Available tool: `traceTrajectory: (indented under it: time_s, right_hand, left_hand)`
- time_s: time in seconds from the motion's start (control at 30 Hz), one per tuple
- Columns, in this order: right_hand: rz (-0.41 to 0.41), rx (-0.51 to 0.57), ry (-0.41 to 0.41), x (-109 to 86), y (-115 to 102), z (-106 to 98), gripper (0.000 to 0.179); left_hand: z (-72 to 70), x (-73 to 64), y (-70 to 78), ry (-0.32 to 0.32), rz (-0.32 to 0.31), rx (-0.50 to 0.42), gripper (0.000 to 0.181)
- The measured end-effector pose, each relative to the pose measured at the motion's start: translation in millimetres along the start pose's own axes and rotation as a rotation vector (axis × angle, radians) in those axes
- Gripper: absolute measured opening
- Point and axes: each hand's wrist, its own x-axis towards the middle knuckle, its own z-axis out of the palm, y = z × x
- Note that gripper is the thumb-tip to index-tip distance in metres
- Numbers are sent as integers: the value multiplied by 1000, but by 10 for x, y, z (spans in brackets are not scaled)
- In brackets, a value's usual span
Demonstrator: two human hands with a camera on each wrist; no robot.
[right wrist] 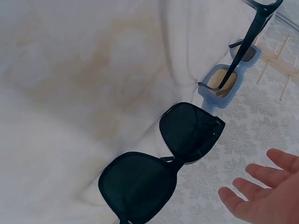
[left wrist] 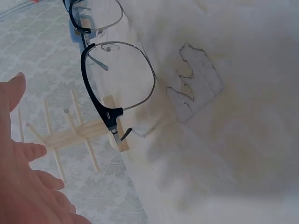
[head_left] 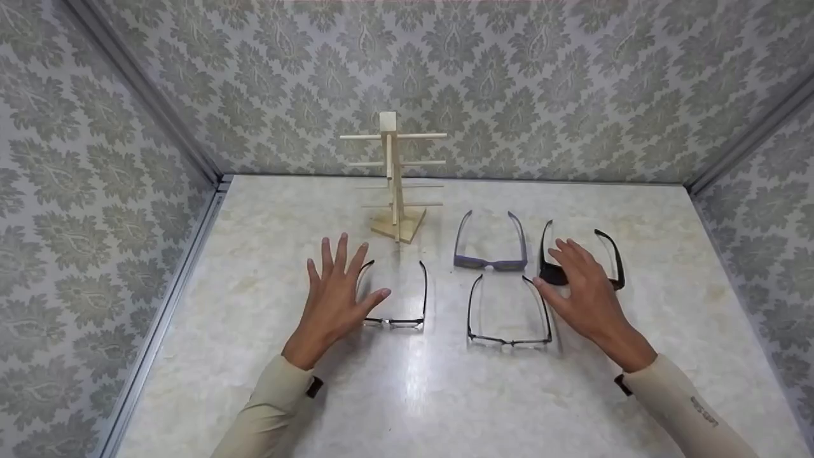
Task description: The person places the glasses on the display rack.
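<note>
My left hand (head_left: pixel 334 299), fingers spread, hovers over the left side of a pair of black half-rim glasses (head_left: pixel 424 299), partly hiding them; these glasses (left wrist: pixel 96 93) loom close in the left wrist view. My right hand (head_left: pixel 588 296) is above black sunglasses (head_left: pixel 620 267) and covers part of their front; its fingers hold nothing. Dark lenses of the sunglasses (right wrist: pixel 140 184) show in the right wrist view. Between the hands lie thin-framed glasses (head_left: pixel 509 341) with unfolded temples. Behind them sit blue-purple sunglasses (head_left: pixel 489 263), also unfolded.
A wooden rack (head_left: pixel 395 172) with several horizontal pegs stands on a base near the back of the marbled table (head_left: pixel 222 286). Patterned panels (head_left: pixel 413 70) enclose the table at the back and sides. A metal rail (head_left: pixel 159 331) runs along the left edge.
</note>
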Motion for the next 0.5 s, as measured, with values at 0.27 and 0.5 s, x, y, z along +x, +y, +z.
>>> traceTrajectory:
  time_s: [0.27, 0.5]
  right_hand:
    - [6, 71, -11, 35, -115, 27, 59]
    - [42, 142, -34, 90, -242, 49, 59]
  left_hand:
    - [-17, -6, -55, 59, 12, -16, 95]
    - [-37, -58, -77, 58, -9, -111, 94]
